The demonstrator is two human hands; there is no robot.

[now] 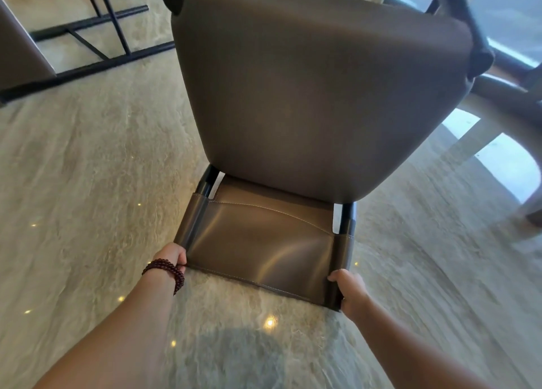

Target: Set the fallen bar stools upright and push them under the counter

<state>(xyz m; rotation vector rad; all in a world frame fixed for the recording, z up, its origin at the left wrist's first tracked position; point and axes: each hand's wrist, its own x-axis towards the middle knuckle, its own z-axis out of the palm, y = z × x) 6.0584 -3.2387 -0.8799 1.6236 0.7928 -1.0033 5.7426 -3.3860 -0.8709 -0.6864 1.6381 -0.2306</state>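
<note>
A brown leather bar stool [308, 95] with black metal legs fills the middle of the view, its seat facing me and its low backrest [264, 242] nearest to me. My left hand [170, 256], with a dark bead bracelet on the wrist, grips the backrest's left top corner. My right hand [349, 290] grips the right top corner, thumb on the front. The stool's legs run away from me toward the top of the view. Whether the stool stands fully upright or is tilted, I cannot tell.
A second stool [20, 51] with a black sled base [88, 36] stands at the upper left. A dark frame and a pale curved leg [481, 130] lie to the right, by bright glass. The floor [88, 183] is glossy beige marble.
</note>
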